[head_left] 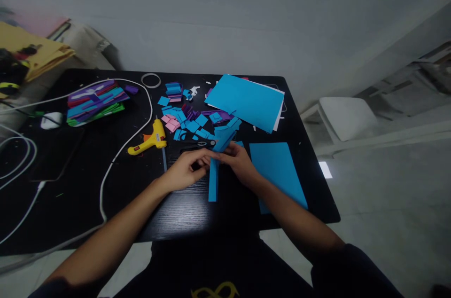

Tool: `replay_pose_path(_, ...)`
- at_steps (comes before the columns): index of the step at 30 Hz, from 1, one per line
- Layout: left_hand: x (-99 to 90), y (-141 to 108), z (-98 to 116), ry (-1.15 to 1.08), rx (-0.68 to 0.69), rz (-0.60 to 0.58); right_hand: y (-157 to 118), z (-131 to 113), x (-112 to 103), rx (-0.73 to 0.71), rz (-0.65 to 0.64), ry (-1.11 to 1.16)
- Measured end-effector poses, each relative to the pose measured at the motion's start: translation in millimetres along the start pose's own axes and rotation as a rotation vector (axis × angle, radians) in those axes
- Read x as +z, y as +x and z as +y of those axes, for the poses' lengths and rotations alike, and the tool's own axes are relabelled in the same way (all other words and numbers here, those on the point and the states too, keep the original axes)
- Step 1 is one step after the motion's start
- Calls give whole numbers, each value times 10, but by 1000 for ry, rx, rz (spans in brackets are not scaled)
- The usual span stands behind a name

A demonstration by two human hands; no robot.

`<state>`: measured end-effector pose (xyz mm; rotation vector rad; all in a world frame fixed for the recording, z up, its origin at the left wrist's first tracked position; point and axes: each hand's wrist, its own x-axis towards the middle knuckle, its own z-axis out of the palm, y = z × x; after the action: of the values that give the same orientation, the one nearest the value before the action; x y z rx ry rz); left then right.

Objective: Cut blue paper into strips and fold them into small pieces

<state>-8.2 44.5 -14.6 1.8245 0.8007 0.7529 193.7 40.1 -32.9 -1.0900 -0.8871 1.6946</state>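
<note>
Between my two hands is a folded blue paper strip (pixel 213 181), one end hanging toward the table's front edge and the other parts spreading out above my fingers. My left hand (pixel 187 168) pinches it from the left, fingers curled. My right hand (pixel 240 160) grips it from the right, with its fingers partly behind the paper. A blue sheet (pixel 278 173) lies to the right of my right hand. Cut blue pieces (pixel 192 126) and pink pieces (pixel 171 123) are scattered beyond my hands. Scissors (pixel 200 144) lie just past my left hand, partly hidden.
A yellow glue gun (pixel 151 140) rests on the black table (pixel 141 208), left of my hands. Larger blue sheets (pixel 246 100) lie at the back right. Colored strips (pixel 97 100), a white cable (pixel 105 171), a phone (pixel 58 154) and a roll of tape (pixel 151 80) are also there.
</note>
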Motion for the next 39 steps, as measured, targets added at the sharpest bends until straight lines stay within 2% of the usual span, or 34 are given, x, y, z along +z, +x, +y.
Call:
replay_pose_path(5, 4, -9, -33, 145, 61, -29, -14, -49, -5, 12, 0, 1)
replay_pose_path(12, 28, -12, -82, 143, 113, -68, -3, -20, -6, -35, 8, -42)
replay_pose_path(18, 44, -16, 27, 69, 67, -89, 19, -72, -68, -161, 92, -158)
replay_pose_path(23, 59, -21, 38, -18, 21, -116, 87, -156, -176, -245, 195, -269)
replay_pose_path(28, 43, -13, 62, 39, 38, -102, 109, -186, -207, -209, 213, -265)
replay_pose_path(32, 39, -7, 61, 58, 19, -75, 80, -194, -173, -175, 205, -234)
replay_pose_path(36, 44, -1, 18, 41, 59, -59, 52, -172, -124, -130, 178, -194)
replay_pose_path(39, 47, 2, -8, 72, 67, -51, 47, -140, -101, -145, 165, -204)
